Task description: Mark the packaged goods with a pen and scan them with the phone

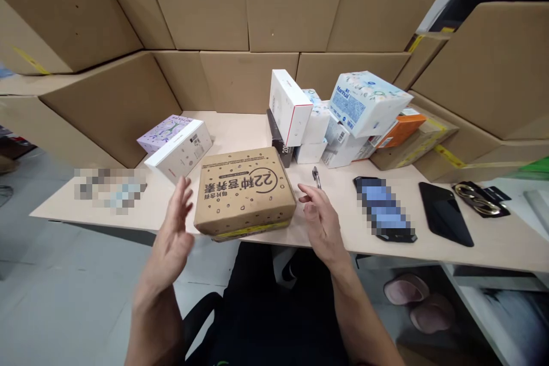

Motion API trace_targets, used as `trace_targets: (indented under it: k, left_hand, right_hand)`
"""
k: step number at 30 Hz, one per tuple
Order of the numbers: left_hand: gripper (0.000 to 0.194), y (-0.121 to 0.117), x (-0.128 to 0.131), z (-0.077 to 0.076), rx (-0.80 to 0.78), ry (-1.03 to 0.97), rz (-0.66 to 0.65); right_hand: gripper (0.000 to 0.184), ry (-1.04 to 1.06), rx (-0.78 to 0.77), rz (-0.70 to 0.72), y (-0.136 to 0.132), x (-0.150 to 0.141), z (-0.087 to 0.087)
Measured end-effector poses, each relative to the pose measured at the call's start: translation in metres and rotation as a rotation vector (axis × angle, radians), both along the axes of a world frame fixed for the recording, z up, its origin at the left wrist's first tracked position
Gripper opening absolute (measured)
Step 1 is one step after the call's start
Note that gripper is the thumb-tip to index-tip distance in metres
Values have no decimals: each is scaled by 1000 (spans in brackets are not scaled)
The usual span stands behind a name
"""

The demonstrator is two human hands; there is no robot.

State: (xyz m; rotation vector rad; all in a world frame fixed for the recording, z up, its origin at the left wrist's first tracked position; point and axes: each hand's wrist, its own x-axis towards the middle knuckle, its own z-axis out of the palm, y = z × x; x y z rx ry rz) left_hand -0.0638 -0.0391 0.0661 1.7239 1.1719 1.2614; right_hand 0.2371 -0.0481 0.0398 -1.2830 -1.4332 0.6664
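A closed brown cardboard box (246,191) with dark printing and yellow tape along its near side lies at the front edge of the table. To its left, my left hand (174,237) is held apart from it, fingers extended and holding nothing. My right hand (321,223) is on the other side, also free of the box, with its fingers apart and slightly bent. A pen (316,177) lies just beyond the right fingertips. Past my left hand, a white box (180,151) leans against a purple patterned box (160,131).
Behind the brown box, a white box (289,106), tissue packs (364,106) and an orange box (403,128) are piled up. A phone (384,209), a black tablet-like slab (446,211) and a coiled cable (480,200) lie at right. Stacked cartons (253,80) wall the back.
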Motion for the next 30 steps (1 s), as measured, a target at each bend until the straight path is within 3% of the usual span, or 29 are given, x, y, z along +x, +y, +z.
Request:
trace_targets:
  k: [2, 5, 7, 10, 14, 17, 21, 30]
  left_hand:
    - [81, -5, 11, -11, -100, -128, -4]
    - [66, -11, 30, -15, -71, -90, 44]
    - [69, -14, 37, -16, -4, -122, 8]
    - [70, -14, 42, -25, 64, -225, -150]
    - [57, -6, 56, -48, -12, -392, -252]
    - [48, 2, 72, -58, -16, -461, -151]
    - [57, 10, 88, -61, 7, -377, 19]
    - [69, 19, 90, -71, -92, -233, 60]
  right_hand:
    - [52, 41, -20, 93, -3, -5, 3]
    - [57, 134, 0, 154, -13, -9, 5]
    - [60, 222, 59, 106, -21, -6, 1]
    - [63, 356, 114, -9, -31, 5, -13]
    - [59, 371, 112, -154, -36, 17, -33]
    - [55, 343, 91, -204, -35, 19, -42]
    - [54, 374, 53, -189, -32, 17, -47]
    - [55, 428, -17, -151, -30, 18, -50]
